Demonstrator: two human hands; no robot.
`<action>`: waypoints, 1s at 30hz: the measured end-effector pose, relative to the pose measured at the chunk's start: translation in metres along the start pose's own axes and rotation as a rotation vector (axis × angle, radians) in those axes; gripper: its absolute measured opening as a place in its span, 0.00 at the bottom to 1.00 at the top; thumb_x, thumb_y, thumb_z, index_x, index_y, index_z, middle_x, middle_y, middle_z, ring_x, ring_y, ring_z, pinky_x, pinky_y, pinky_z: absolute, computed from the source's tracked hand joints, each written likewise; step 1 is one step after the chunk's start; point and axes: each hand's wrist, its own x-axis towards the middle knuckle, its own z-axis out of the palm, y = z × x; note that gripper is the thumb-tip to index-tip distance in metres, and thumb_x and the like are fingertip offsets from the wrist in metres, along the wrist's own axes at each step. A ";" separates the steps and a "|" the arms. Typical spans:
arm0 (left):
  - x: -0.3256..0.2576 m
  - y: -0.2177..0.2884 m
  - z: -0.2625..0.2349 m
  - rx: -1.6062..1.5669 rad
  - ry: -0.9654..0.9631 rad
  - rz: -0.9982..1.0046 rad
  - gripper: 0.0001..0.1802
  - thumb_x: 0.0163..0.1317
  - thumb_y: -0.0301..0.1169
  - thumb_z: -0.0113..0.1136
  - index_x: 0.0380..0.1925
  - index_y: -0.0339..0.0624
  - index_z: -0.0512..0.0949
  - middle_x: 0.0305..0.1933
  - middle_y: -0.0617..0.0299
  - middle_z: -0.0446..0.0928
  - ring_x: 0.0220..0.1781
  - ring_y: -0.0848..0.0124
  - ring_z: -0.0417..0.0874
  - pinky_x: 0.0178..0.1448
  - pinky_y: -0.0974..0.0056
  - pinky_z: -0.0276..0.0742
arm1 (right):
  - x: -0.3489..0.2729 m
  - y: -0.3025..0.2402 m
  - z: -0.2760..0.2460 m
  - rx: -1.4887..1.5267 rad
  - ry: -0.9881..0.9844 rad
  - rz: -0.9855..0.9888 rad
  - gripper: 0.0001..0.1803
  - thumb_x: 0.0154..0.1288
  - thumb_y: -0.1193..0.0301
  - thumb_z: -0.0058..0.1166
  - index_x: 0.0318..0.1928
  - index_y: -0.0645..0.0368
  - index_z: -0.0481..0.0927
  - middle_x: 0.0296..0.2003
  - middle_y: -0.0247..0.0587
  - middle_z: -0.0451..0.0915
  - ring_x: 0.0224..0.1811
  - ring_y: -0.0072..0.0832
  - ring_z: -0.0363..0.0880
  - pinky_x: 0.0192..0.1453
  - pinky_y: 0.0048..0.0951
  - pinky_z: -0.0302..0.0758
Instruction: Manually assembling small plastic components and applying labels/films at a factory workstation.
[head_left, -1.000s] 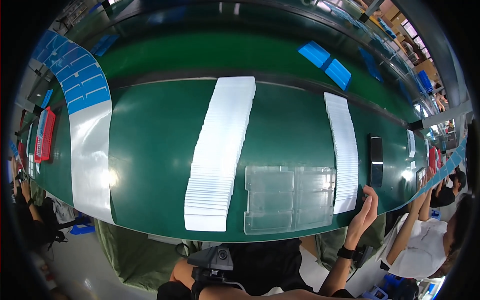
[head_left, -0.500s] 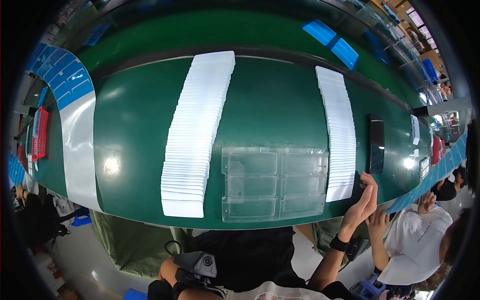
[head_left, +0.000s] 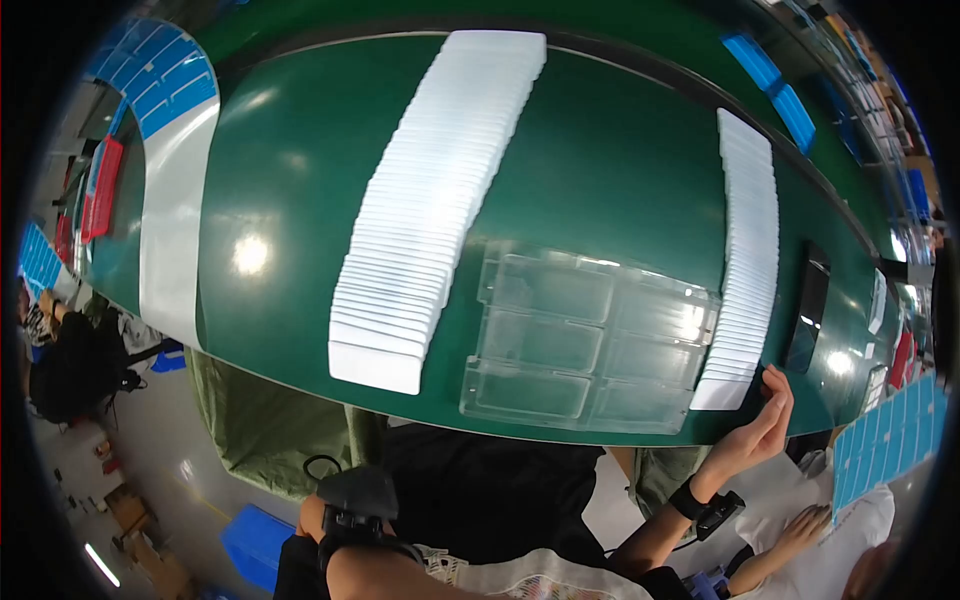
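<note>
My right hand (head_left: 755,435) rests at the near edge of the table, fingers loosely bent and apart, with nothing visible in it. Just beyond it is the lower end of the right row of overlapping white cards (head_left: 745,260). A dark phone-like slab (head_left: 810,310) lies to the right of that row. My left arm is bent back at the lower edge, a black device (head_left: 355,495) strapped to its wrist; bare skin (head_left: 375,578) shows below the strap, but the fingers are hidden. A clear plastic tray (head_left: 608,347) with several compartments lies between the two card rows.
A longer row of white cards (head_left: 430,200) fans out on the left of the green table (head_left: 265,180). A strip with blue labels (head_left: 165,75) curves over the far left. Red baskets (head_left: 102,190) stand at the left. A co-worker's hand (head_left: 800,530) is near blue sheets (head_left: 890,440).
The whole view has tilted and shifted, so the table appears rotated. My right hand stays near the right card row. More skin shows below my left wrist strap, and the co-worker's hand appears lower.
</note>
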 end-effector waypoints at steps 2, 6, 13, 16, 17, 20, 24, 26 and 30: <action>-0.013 0.024 -0.017 0.164 0.054 0.033 0.44 0.70 0.59 0.65 0.63 0.22 0.74 0.64 0.26 0.73 0.63 0.36 0.83 0.64 0.40 0.80 | 0.001 0.006 -0.007 -0.049 -0.007 -0.021 0.22 0.87 0.67 0.40 0.47 0.72 0.85 0.52 0.48 0.87 0.52 0.31 0.81 0.59 0.32 0.74; -0.049 0.090 -0.021 0.916 0.239 0.130 0.27 0.78 0.52 0.61 0.48 0.33 0.77 0.34 0.45 0.84 0.41 0.40 0.90 0.40 0.42 0.90 | 0.000 0.001 0.005 -0.007 -0.028 -0.035 0.23 0.87 0.66 0.41 0.47 0.72 0.85 0.51 0.43 0.88 0.51 0.27 0.81 0.58 0.29 0.73; -0.068 0.157 -0.089 2.732 0.031 0.288 0.12 0.48 0.19 0.78 0.34 0.38 0.89 0.44 0.57 0.90 0.48 0.51 0.88 0.49 0.49 0.84 | 0.002 0.007 -0.001 -0.044 -0.013 -0.004 0.22 0.87 0.68 0.40 0.46 0.75 0.84 0.53 0.50 0.86 0.57 0.36 0.82 0.69 0.35 0.73; -0.072 0.151 -0.098 2.581 0.114 0.246 0.15 0.49 0.24 0.77 0.40 0.41 0.91 0.48 0.61 0.91 0.56 0.48 0.86 0.55 0.44 0.82 | 0.000 0.003 0.001 -0.100 -0.040 -0.042 0.22 0.87 0.68 0.40 0.46 0.75 0.83 0.54 0.50 0.86 0.58 0.37 0.82 0.70 0.36 0.73; -0.076 0.153 -0.100 2.639 0.065 0.163 0.17 0.50 0.28 0.77 0.42 0.42 0.91 0.55 0.62 0.90 0.64 0.44 0.83 0.64 0.35 0.78 | 0.000 0.002 0.002 -0.130 -0.048 -0.064 0.22 0.87 0.68 0.40 0.46 0.75 0.83 0.54 0.50 0.86 0.58 0.37 0.82 0.70 0.37 0.73; -0.071 0.156 -0.109 2.722 0.016 0.044 0.20 0.49 0.28 0.78 0.46 0.43 0.91 0.61 0.66 0.88 0.72 0.40 0.79 0.75 0.27 0.68 | -0.001 0.004 -0.001 -0.121 -0.044 -0.063 0.22 0.87 0.68 0.40 0.45 0.75 0.83 0.54 0.52 0.86 0.58 0.38 0.82 0.71 0.39 0.73; -0.079 0.162 -0.111 2.755 -0.068 -0.035 0.22 0.51 0.30 0.79 0.49 0.47 0.90 0.64 0.68 0.86 0.76 0.38 0.75 0.78 0.19 0.59 | 0.000 0.005 -0.003 -0.083 -0.018 -0.030 0.23 0.87 0.67 0.40 0.45 0.75 0.83 0.53 0.54 0.86 0.58 0.40 0.82 0.71 0.41 0.74; -0.087 0.160 -0.115 2.785 -0.094 0.000 0.20 0.53 0.29 0.78 0.48 0.43 0.89 0.62 0.63 0.88 0.75 0.35 0.75 0.77 0.16 0.58 | 0.000 0.002 0.000 -0.099 0.004 -0.020 0.23 0.88 0.67 0.40 0.45 0.76 0.82 0.53 0.56 0.86 0.58 0.41 0.83 0.70 0.41 0.74; -0.090 0.158 -0.117 2.773 -0.054 0.016 0.14 0.59 0.28 0.76 0.45 0.40 0.88 0.59 0.58 0.89 0.74 0.33 0.76 0.76 0.13 0.58 | -0.001 0.005 0.001 -0.078 -0.005 -0.042 0.23 0.88 0.67 0.40 0.45 0.76 0.82 0.52 0.56 0.86 0.57 0.41 0.83 0.70 0.41 0.74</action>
